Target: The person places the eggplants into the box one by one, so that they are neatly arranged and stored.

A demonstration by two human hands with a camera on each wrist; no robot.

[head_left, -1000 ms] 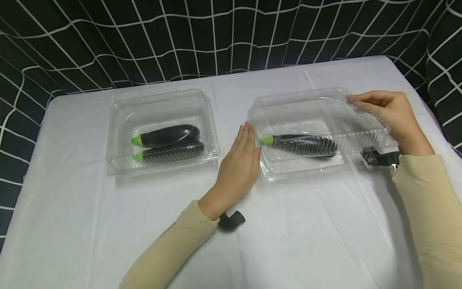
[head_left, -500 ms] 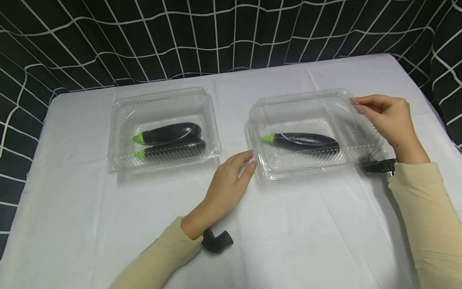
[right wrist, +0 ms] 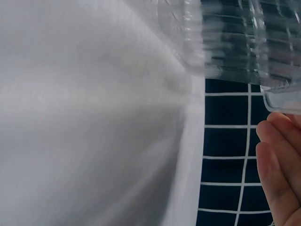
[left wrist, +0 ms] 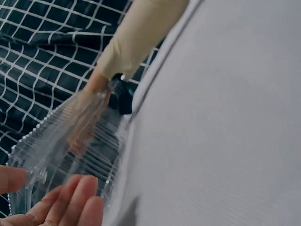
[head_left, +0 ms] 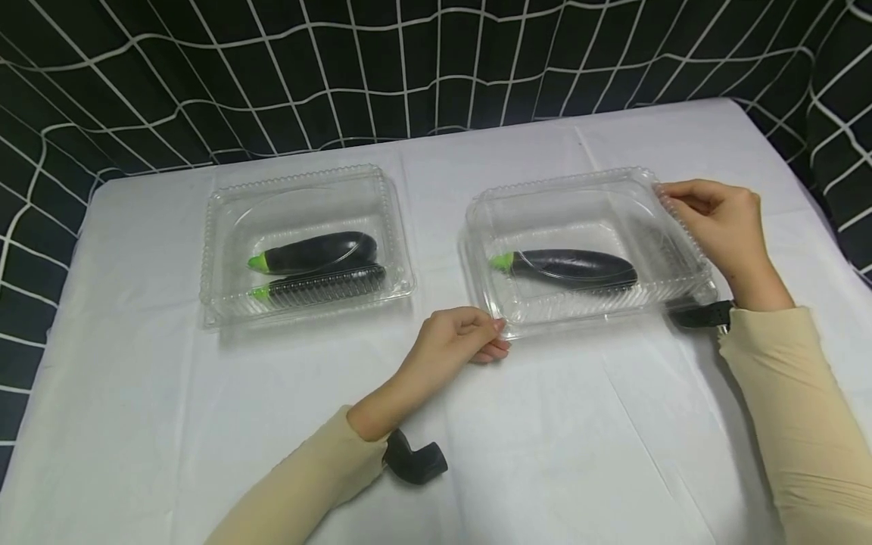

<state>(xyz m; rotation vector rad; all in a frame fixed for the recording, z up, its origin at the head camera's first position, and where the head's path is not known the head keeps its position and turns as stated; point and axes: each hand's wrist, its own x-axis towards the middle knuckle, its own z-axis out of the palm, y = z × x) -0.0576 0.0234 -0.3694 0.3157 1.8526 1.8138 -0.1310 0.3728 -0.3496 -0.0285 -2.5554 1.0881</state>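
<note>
Clamshell box, corners pinched in both hands' grip

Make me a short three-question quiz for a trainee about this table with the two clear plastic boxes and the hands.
1. True or false: the left box holds two eggplants.
2. Which corner of the right box does the left hand pinch? A far right, B near left, C far left.
3. Fill in: the right hand holds the right box at its far ____ corner.

Key:
1. True; one eggplant lies behind another.
2. B.
3. Right. A single eggplant lies inside this box, on the white table.
</note>
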